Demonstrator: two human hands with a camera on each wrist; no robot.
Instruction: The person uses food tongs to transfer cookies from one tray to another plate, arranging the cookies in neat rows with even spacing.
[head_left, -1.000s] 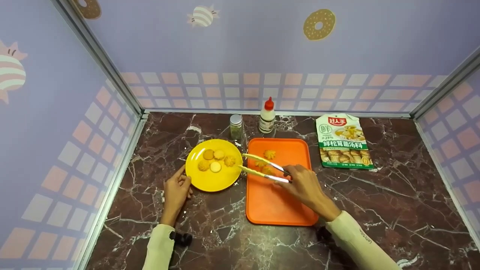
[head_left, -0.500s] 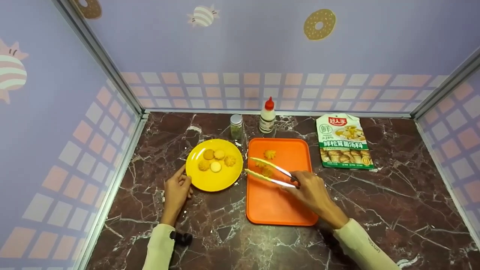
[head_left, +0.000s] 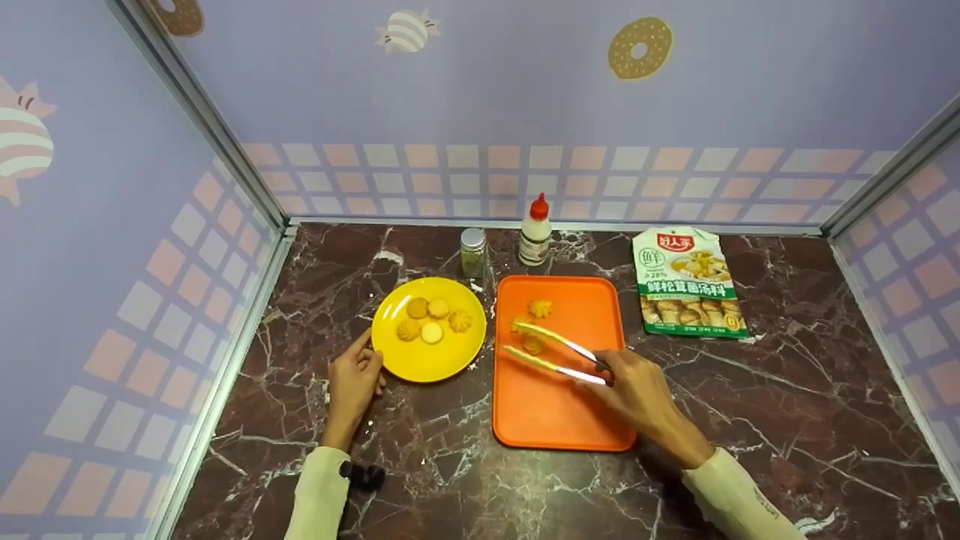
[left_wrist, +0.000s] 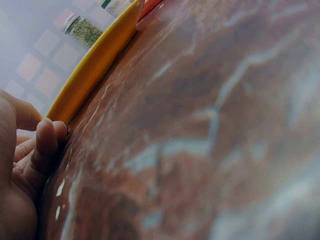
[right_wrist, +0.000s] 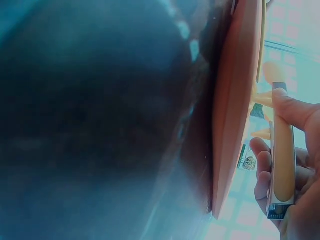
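A pair of tongs (head_left: 559, 353) is gripped in the right hand (head_left: 637, 390), its two arms spread on either side of a cookie (head_left: 533, 343) lying on the orange tray (head_left: 555, 420). The left hand (head_left: 352, 379) is rested on the marble worktop (head_left: 787, 405), fingers loosely curled, touching the rim of the yellow plate (head_left: 439, 367), on which five cookies are laid. On the green-and-white pouch (head_left: 688, 283), "鲜松茸菌汤料" is printed; the smaller print cannot be read.
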